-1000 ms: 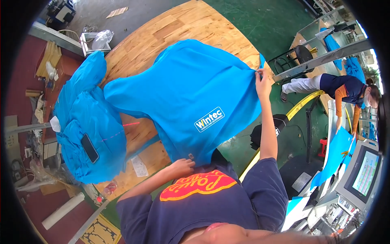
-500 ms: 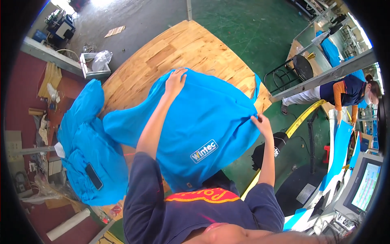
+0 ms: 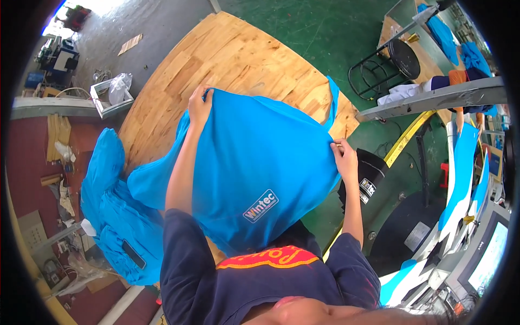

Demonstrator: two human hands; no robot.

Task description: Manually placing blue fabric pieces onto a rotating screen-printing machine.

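A large blue fabric cover [image 3: 254, 162] with a white printed patch near its lower edge is spread between my hands, over the wooden table and toward my lap. My left hand [image 3: 200, 108] is closed on its far left edge, pulling a corner up. At the right edge, the fingers of my right hand [image 3: 345, 156] pinch the cloth. A narrow blue strap [image 3: 332, 103] sticks out beyond the far right side. More bunched blue fabric [image 3: 116, 200] lies at the left, with a dark phone [image 3: 134, 254] resting on it.
The wooden table [image 3: 227, 51] extends away from me. Beyond its left edge is a white-framed box [image 3: 108, 97] with clear plastic. At right are a black round stool [image 3: 403, 59], a grey metal beam [image 3: 433, 100], a monitor [image 3: 485, 260] and another person's hand [image 3: 459, 120] at blue cloth.
My left hand has gone from resting on the fabric to gripping its edge, drawing it left and up. The cloth is tauter between my hands. The whole view has shifted slightly.
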